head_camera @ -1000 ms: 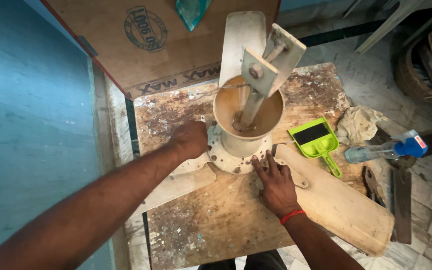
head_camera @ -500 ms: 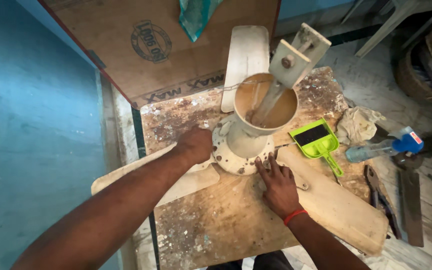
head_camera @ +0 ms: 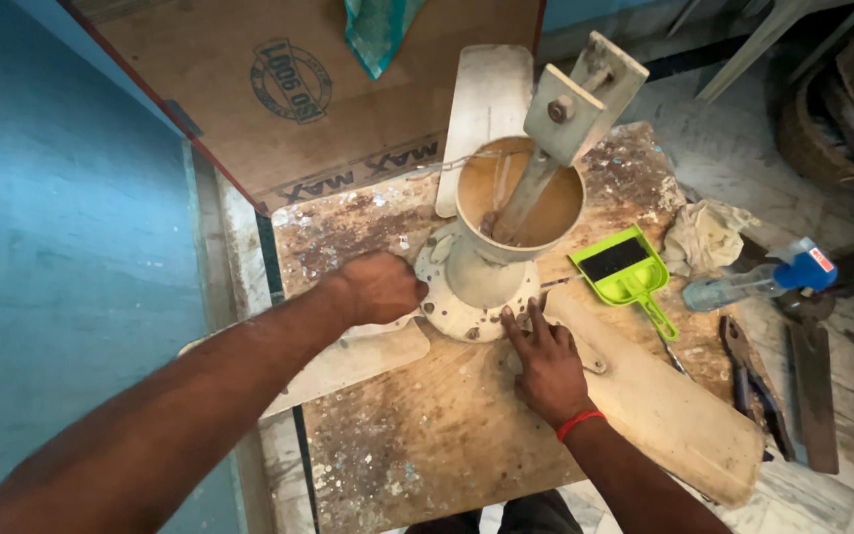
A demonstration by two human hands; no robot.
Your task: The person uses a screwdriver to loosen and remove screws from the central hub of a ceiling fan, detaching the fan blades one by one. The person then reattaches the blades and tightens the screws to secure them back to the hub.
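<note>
A dismantled ceiling fan (head_camera: pixel 481 287) is laid across a worn wooden table (head_camera: pixel 417 435), motor hub near the middle with its cup and downrod standing up and tilted to the right. Three blades are seen: one (head_camera: pixel 486 109) runs back toward the cardboard sheet (head_camera: pixel 279 89), one (head_camera: pixel 348 361) juts out past the table's left edge, one (head_camera: pixel 664 405) hangs off the near right corner. With so much overhanging, the whole fan could be tipped or swung off if the hub is pushed too hard. The left hand (head_camera: pixel 378 289) is closed in a fist against the hub's left rim; whether anything is gripped inside cannot be told. A slip there could drive knuckles into the flange edge. The right hand (head_camera: pixel 544 358) is pressed flat, fingers (head_camera: pixel 518 331) spread, on the root of the right blade just beside the hub, where fingertips could be pinched if the hub turns. The green dustpan (head_camera: pixel 625 272), rag (head_camera: pixel 704 235) and spray bottle (head_camera: pixel 753 282) lie near enough to be knocked by a swinging blade.
</note>
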